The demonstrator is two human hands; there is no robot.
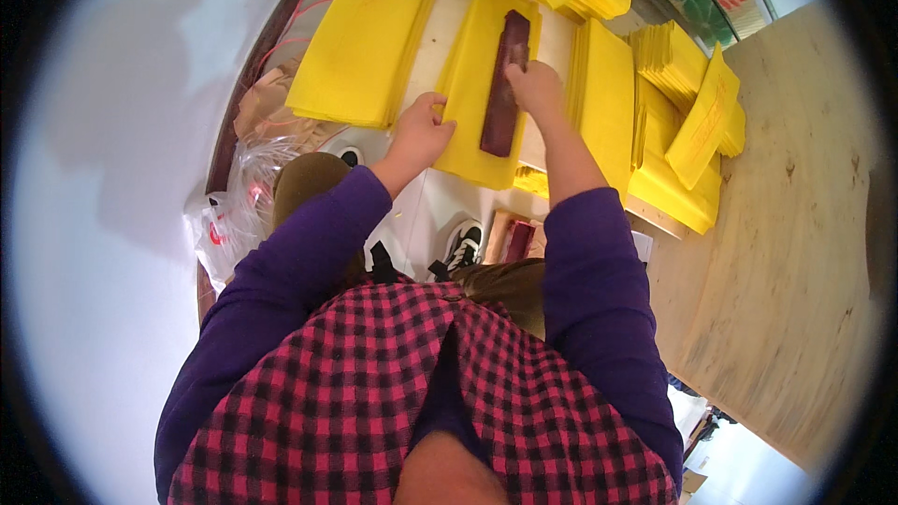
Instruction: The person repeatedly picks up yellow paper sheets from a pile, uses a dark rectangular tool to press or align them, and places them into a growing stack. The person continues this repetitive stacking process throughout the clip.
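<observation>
Dark red block (501, 108) lies lengthwise over the middle yellow paper stack (476, 58), clamped in the right hand (538, 89); left hand (423, 133) is at the stack's left edge, whether pinching paper cannot be told; uneven pressure could tilt the block; sideways drag could skew loose sheets.

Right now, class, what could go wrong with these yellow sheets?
1. The dark red block in the right hand might shift and drag sheets of the middle yellow stack askew.
2. The left hand is at that stack's edge, so its fingers could crease the sheets.
3. Farther right, a tilted yellow bundle lies askew on other sheets, so a bump might send it sliding.
</observation>
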